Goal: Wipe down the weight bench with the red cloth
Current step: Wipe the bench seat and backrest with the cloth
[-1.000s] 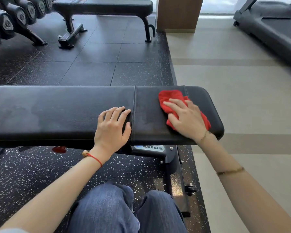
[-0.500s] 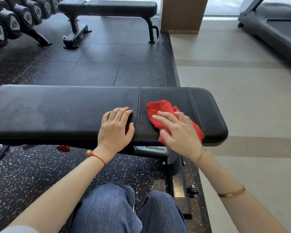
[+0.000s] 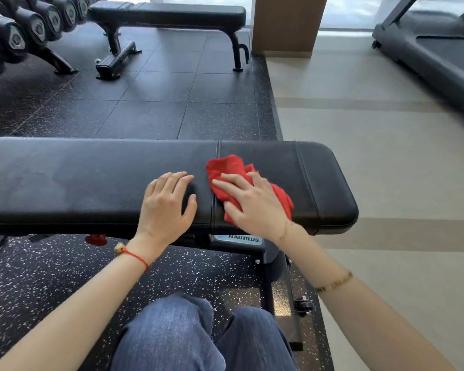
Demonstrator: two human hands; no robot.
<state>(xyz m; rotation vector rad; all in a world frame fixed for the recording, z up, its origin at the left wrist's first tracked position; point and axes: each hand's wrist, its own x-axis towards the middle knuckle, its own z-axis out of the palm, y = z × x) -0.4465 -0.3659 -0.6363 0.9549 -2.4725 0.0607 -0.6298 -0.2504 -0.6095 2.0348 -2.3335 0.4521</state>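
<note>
Here, the right hand (image 3: 255,202) lies flat with fingers spread on top of the red cloth (image 3: 232,167), pressing it onto the weight bench (image 3: 91,178) just right of the seam between the two pads, at the centre of the frame. The cloth is bunched; part pokes out above the fingertips and part trails under the wrist toward the near edge. The left hand (image 3: 166,204) rests beside it on the long pad, fingers loosely spread, holding nothing; it seems to steady the surface. The two hands sit close together but apart, the seam running between them.

Outward from them, the short right-hand pad shows a faint dull sheen, and the long pad stretching to the left edge of the frame carries patchy, cloudy marks. As a judgement, wiping is under way around the seam, while most of the long pad, the far edge and the sides look unwiped; the task appears to be at an early or middle stage.

Below the surface sit a frame with a Nautilus label (image 3: 243,239) and the person's jeans-clad knees (image 3: 172,333). A second bench (image 3: 169,14) and a dumbbell rack (image 3: 19,33) occupy the upper left, a treadmill (image 3: 439,52) the upper right.
</note>
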